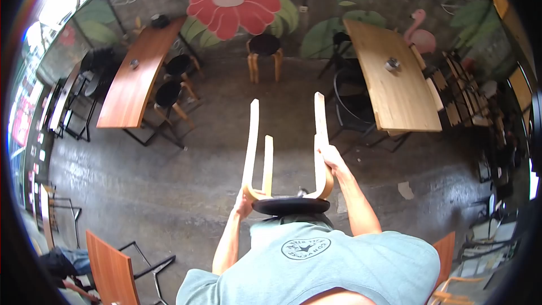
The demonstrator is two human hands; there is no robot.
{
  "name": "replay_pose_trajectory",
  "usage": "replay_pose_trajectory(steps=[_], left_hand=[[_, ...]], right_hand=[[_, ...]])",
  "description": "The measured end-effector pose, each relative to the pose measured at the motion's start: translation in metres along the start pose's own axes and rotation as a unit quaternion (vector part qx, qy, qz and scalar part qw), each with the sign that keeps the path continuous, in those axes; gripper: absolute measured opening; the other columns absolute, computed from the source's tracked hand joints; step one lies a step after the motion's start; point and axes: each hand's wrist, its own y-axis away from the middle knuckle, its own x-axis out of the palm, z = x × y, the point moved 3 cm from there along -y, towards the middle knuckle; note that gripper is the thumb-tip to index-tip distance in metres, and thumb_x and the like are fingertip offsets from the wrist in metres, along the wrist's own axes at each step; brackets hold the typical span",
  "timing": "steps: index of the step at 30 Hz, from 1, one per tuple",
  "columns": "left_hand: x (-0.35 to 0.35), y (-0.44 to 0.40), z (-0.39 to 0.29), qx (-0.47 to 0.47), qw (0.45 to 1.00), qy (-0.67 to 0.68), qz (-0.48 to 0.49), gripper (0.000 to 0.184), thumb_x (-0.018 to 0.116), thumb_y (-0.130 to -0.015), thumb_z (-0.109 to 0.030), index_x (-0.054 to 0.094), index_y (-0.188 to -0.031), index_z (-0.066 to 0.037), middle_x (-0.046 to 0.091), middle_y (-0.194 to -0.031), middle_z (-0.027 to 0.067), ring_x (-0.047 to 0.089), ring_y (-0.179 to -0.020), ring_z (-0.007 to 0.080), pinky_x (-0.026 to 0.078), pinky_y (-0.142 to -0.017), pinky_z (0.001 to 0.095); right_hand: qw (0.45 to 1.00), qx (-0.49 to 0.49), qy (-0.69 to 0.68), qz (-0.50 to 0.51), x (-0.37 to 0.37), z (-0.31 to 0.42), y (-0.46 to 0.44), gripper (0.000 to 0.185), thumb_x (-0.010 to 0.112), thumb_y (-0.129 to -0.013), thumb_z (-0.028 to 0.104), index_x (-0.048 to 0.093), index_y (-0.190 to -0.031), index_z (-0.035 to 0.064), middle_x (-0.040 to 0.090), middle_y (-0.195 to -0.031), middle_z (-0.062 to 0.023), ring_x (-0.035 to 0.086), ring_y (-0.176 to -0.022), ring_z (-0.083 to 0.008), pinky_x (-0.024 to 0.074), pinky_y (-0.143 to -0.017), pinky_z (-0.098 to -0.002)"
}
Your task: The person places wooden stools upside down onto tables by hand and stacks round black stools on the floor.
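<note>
A stool with a round black seat [291, 206] and light wooden legs is held against the front of my body, its legs pointing forward, away from me. My left hand [244, 203] is wrapped round the stool at the left, where a leg bends into the seat. Higher up on the right side, my right hand [333, 160] grips a right leg. Parts of the fingers of both hands are hidden behind the wood.
A reddish table [138, 73] with black-topped stools [168, 95] stands at the left. Another stool [264, 45] is by the painted wall ahead. At the right is a light wooden table [395, 93] with a black chair [353, 99]. A seated person's leg [76, 260] shows lower left.
</note>
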Motion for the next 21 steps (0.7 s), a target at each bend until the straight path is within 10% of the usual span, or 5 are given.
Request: replay_pose_trajectory(steps=[5,8,12,15,21], left_hand=[[-0.005,0.013,-0.044,0.247,0.959,-0.039,-0.131,0.051,0.046,-0.093,-0.045,0.055,-0.117,0.000,0.058,-0.118,0.0077,0.051,-0.111,0.0181,0.032,-0.102,0.0312],[-0.006,-0.008,-0.102,0.306,0.888,-0.195,-0.284,0.048,0.058,-0.088,-0.046,0.062,-0.095,0.001,0.059,-0.083,-0.0028,0.050,-0.075,0.0069,0.042,-0.070,0.0227],[-0.053,-0.056,-0.155,0.303,0.835,-0.216,-0.406,0.057,0.064,-0.078,-0.058,0.058,-0.072,-0.002,0.048,-0.065,-0.0059,0.040,-0.060,0.0059,0.034,-0.053,0.0235],[-0.064,-0.084,-0.192,0.293,0.791,-0.256,-0.472,0.061,0.064,-0.075,-0.061,0.050,-0.060,-0.004,0.040,-0.059,-0.0059,0.034,-0.058,0.0073,0.029,-0.050,0.0262],[-0.114,-0.182,-0.307,0.258,0.741,-0.285,-0.551,0.065,0.061,-0.075,-0.065,0.049,-0.060,-0.002,0.040,-0.054,-0.0012,0.038,-0.056,0.0111,0.034,-0.053,0.0319]], right_hand=[[0.991,0.088,-0.021,0.100,0.068,0.007,-0.109,0.021,0.056,-0.088,0.026,0.063,-0.089,0.0063,0.054,-0.065,-0.0034,0.053,-0.060,-0.0164,0.0457,-0.053,-0.0337],[0.971,0.155,-0.108,0.149,0.114,0.029,-0.143,0.028,0.061,-0.084,0.035,0.058,-0.087,0.0076,0.052,-0.066,-0.0031,0.052,-0.054,-0.0163,0.0465,-0.050,-0.0330],[0.935,0.218,-0.046,0.276,0.157,-0.012,-0.189,0.074,0.019,-0.087,0.067,0.062,-0.097,0.0074,0.065,-0.087,-0.0061,0.060,-0.064,-0.0168,0.0501,-0.056,-0.0300],[0.952,0.116,-0.084,0.272,0.183,-0.018,-0.187,0.073,0.021,-0.091,0.060,0.052,-0.122,0.0012,0.058,-0.118,-0.0103,0.047,-0.116,-0.0203,0.0305,-0.102,-0.0374],[0.975,-0.033,0.014,0.219,0.255,0.033,-0.315,0.036,0.053,-0.084,0.030,0.058,-0.109,0.0048,0.058,-0.107,-0.0073,0.048,-0.106,-0.0188,0.0288,-0.099,-0.0311]])
